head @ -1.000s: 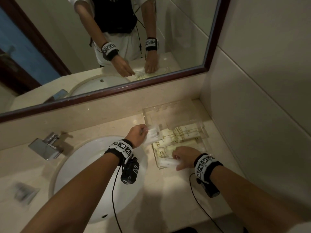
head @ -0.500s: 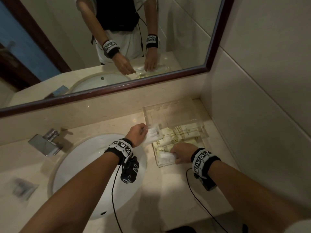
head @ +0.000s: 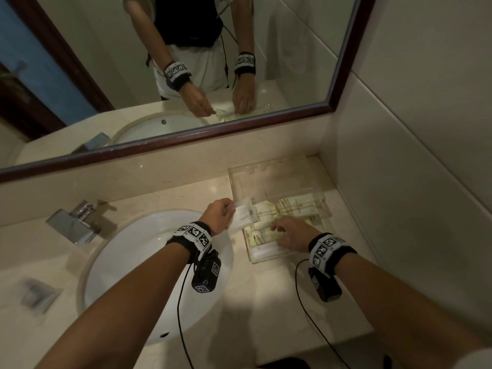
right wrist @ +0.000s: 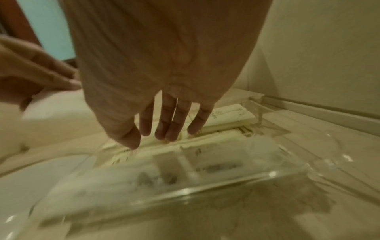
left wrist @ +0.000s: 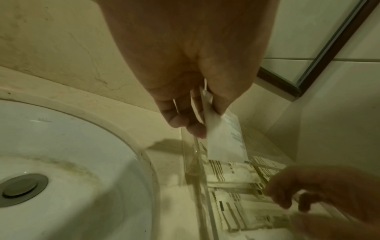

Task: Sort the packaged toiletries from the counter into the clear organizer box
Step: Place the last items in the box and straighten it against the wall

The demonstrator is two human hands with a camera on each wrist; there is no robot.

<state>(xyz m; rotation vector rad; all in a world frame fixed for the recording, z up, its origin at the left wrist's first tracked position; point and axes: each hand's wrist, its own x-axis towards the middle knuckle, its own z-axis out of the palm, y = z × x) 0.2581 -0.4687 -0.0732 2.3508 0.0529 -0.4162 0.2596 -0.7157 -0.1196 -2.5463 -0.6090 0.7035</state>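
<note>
The clear organizer box (head: 328,211) stands on the counter to the right of the sink, with several cream packets (head: 298,207) lying inside. My left hand (head: 217,215) pinches a white packet (head: 243,215) between thumb and fingers at the box's left wall; the left wrist view shows the white packet (left wrist: 224,139) hanging over that wall (left wrist: 190,155). My right hand (head: 288,233) reaches into the near part of the box, its fingers (right wrist: 166,123) straight and spread, tips down on the cream packets (right wrist: 224,113). A white packet (head: 266,252) lies in the box's near end, beside that hand.
A white sink (head: 127,265) with a chrome faucet (head: 74,222) fills the counter's left half. A small clear-wrapped item (head: 37,294) lies far left on the counter. The tiled wall (head: 412,182) rises just right of the box, the mirror (head: 159,62) behind. Wrist-camera cables hang below both arms.
My right hand has moved forward from the box's near edge into the box and let go of the white packet it held, which now lies in the near end. The left hand has hardly moved.
</note>
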